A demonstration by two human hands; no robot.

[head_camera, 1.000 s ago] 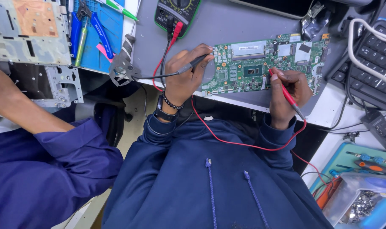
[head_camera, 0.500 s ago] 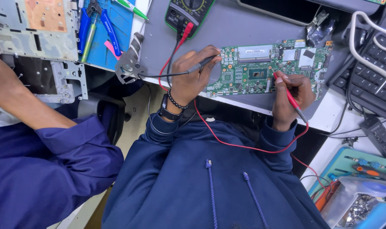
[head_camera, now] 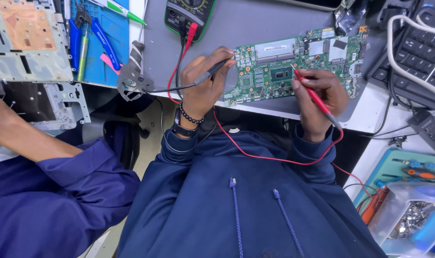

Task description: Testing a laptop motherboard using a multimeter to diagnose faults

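Since the earlier frames the hands have barely shifted; only the head camera has drifted slightly, so both probe tips stay on the board. The right hand [head_camera: 320, 98] has its fingers clamped around a red probe [head_camera: 315, 98], tip touching the green circuit board [head_camera: 275, 81] near its dark central chip. The left hand [head_camera: 205, 88] pinches a black probe [head_camera: 212, 72] at the board's left edge. Leads run to a multimeter [head_camera: 189, 12] above. The board lies flat on the grey desk [head_camera: 255, 24]. Another person's blue sleeve [head_camera: 59, 191] sits at left.

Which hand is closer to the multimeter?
Left. The left hand with the black probe sits just below the multimeter; the right hand with the red probe is farther, across the circuit board.
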